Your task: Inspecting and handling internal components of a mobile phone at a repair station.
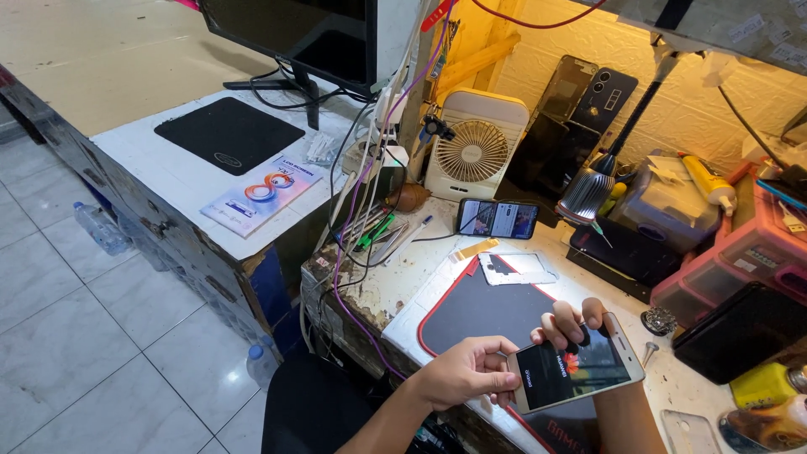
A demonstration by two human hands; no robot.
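Note:
A white smartphone (580, 370) with a lit dark screen is held flat between both hands above a black work mat with a red edge (471, 307). My left hand (466, 372) pinches its near short end with the fingertips. My right hand (572, 324) comes from under the phone, and its fingers curl over the far long edge. A detached pale phone back cover (517, 267) lies on the far part of the mat.
A second phone (498, 219) with a lit screen lies beyond the mat, next to a small white desk fan (475, 147). A lamp head (587, 189), pink plastic drawers (740, 252), dark phones and tools crowd the right. A monitor, cables and a black mouse pad (229, 133) are left.

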